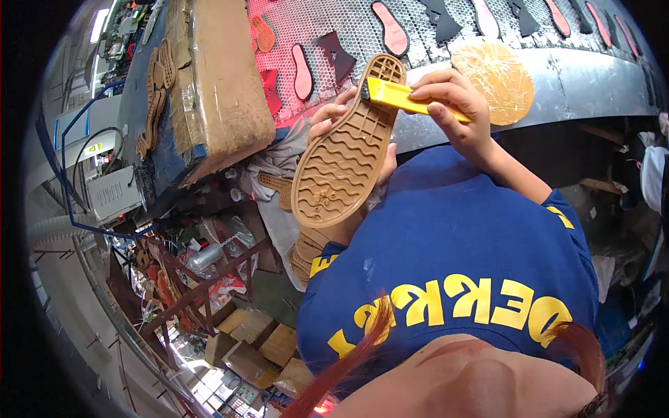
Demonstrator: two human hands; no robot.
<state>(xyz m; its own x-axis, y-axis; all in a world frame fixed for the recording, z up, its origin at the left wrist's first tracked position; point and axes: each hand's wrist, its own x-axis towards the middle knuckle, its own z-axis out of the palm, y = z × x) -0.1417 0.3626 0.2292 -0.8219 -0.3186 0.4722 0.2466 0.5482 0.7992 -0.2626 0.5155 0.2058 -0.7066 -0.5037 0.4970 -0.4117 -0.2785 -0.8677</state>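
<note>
My left hand [325,120] grips a brown shoe sole [338,167] from behind, its fingers curling over the left edge. The sole tilts upright in front of my chest, with its wavy tread and gridded heel showing. My right hand [461,104] is closed round the yellow handle of a brush [408,97]. Its dark tip meets the sole near the left edge, just below the heel. Part of my left palm is hidden behind the sole.
A mesh conveyor [352,43] carries several pink insoles [390,29] and dark cut pieces [336,56]. A scuffed yellow disc [496,83] lies at its metal edge. Left stands a cardboard-covered block [226,76], with brown soles [155,101] beyond. More soles [306,247] lie below my left arm.
</note>
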